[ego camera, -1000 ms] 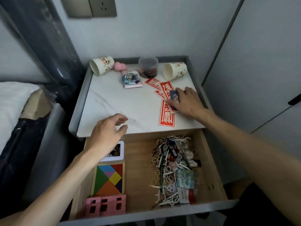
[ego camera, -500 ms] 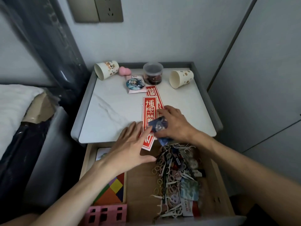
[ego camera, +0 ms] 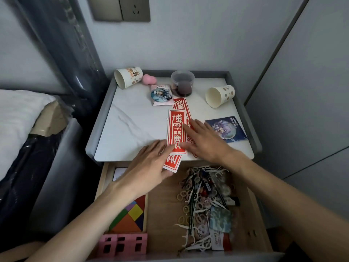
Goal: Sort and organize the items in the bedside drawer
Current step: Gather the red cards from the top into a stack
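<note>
**Bare Forearms, Little Clothing Seen**

Two hands and forearms are seen above the drawer (ego camera: 162, 208). The left hand (ego camera: 149, 167) and its forearm are shown bare from fingertips to the frame edge, past the drawer's near left corner. The right hand (ego camera: 205, 142) and its forearm are likewise shown bare, past the drawer's right wall. The fingers (ego camera: 198, 127) are seen as long and slim; the nails are too blurred to be described. A dark patch (ego camera: 309, 252) is seen just outside the drawer's near right corner; whether it is a worn garment cannot be told.
</note>
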`<state>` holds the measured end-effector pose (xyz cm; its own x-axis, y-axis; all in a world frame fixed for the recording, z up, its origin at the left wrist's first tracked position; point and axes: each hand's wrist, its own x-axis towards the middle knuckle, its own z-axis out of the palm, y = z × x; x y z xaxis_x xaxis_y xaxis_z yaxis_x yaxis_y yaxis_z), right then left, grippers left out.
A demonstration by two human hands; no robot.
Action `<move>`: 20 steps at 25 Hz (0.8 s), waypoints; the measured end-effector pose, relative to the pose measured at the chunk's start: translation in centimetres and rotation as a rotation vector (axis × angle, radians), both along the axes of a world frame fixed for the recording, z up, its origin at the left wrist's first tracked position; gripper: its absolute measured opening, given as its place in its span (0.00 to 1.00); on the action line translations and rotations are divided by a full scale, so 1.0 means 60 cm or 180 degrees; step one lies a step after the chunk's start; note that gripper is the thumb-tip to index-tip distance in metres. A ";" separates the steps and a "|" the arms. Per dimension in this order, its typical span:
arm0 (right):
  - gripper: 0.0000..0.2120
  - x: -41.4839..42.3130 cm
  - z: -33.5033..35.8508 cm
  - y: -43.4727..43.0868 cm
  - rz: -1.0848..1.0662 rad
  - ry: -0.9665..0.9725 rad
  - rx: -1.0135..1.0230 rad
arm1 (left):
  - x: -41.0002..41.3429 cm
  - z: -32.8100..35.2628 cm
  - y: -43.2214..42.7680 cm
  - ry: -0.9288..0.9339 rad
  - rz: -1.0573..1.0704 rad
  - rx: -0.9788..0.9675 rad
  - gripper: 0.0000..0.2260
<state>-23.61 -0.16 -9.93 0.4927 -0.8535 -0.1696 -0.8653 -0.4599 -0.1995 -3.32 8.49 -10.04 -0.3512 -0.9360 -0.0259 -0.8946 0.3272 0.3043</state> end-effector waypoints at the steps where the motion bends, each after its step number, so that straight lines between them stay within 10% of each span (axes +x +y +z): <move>1: 0.39 0.007 -0.003 0.012 0.0028 0.0061 0.0039 | 0.000 0.005 0.004 0.0096 0.0142 0.0029 0.37; 7: 0.40 0.005 -0.004 0.068 0.0141 -0.0082 0.0148 | 0.016 0.032 0.062 0.0156 0.1079 0.0448 0.22; 14: 0.31 0.024 0.004 0.106 0.0407 -0.0646 0.0168 | 0.007 0.017 0.031 0.3341 0.2508 0.2791 0.15; 20: 0.23 0.028 0.011 0.123 0.0087 -0.1585 0.0976 | -0.003 0.003 0.025 0.3955 0.2808 0.2634 0.11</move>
<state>-21.93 7.21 -9.30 0.5976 -0.7878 -0.1493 -0.6218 -0.3378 -0.7066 -3.48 10.02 -9.86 0.0361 -0.7212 -0.6918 0.1754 -0.6769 0.7149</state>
